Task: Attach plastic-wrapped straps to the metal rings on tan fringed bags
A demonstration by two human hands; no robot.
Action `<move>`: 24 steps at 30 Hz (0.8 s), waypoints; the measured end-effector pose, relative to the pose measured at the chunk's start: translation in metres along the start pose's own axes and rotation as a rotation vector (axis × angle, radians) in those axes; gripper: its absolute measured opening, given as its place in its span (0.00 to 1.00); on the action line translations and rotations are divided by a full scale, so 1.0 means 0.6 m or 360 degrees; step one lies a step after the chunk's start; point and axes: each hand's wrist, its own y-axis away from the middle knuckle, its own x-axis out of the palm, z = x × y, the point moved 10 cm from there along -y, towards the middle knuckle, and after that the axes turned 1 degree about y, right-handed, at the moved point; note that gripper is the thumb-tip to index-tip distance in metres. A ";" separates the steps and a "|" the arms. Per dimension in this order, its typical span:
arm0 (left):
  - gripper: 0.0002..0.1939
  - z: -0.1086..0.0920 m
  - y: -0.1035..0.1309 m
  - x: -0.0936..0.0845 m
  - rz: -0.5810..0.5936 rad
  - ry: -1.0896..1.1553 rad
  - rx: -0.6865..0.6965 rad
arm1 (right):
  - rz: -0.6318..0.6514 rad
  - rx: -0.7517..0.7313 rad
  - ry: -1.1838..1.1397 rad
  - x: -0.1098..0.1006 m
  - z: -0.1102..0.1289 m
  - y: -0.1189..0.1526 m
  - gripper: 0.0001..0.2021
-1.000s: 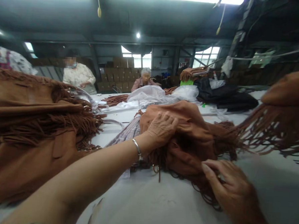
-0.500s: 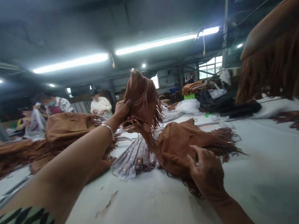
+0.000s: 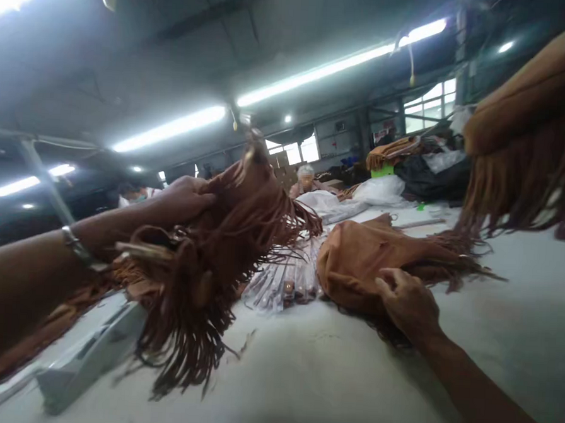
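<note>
Swung left and closer to the camera since half a second ago, the fringed brown bag [image 3: 249, 203] is now well clear of the plastic-wrapped strips [image 3: 281, 287], where it was hanging above them before. The left hand [image 3: 183, 200], with a silver bracelet [image 3: 79, 245] on its wrist, is closed on the near edge of this bag, fingers curled into the soft material, and holds it up in the air over the desk [image 3: 312, 371]. Long strands of fringe dangle from it, some to the right and a thick bunch below the hand. On the desk, just right of the strips, lies a second brown bag [image 3: 351, 247], slumped on its side with its fringe spread to the right, much as it lay before. The right hand [image 3: 413, 303] is at the front of that bag, fingers partly curled and thumb near the forefinger; whether it grips the material or only rests against it, I cannot tell. Another fringed brown piece [image 3: 530, 92] juts in at the upper right edge. More brown material [image 3: 139, 276] lies beyond the left forearm, partly hidden. Farther back are clear plastic wrapping [image 3: 381, 190], a black cloth heap [image 3: 426, 181] and a seated-looking person [image 3: 305, 180] across the desk.
</note>
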 end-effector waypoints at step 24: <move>0.14 -0.015 0.025 0.571 0.0853 -0.0066 0.0244 | 0.0449 0.0070 0.0082 0.067 -0.023 -0.004 0.24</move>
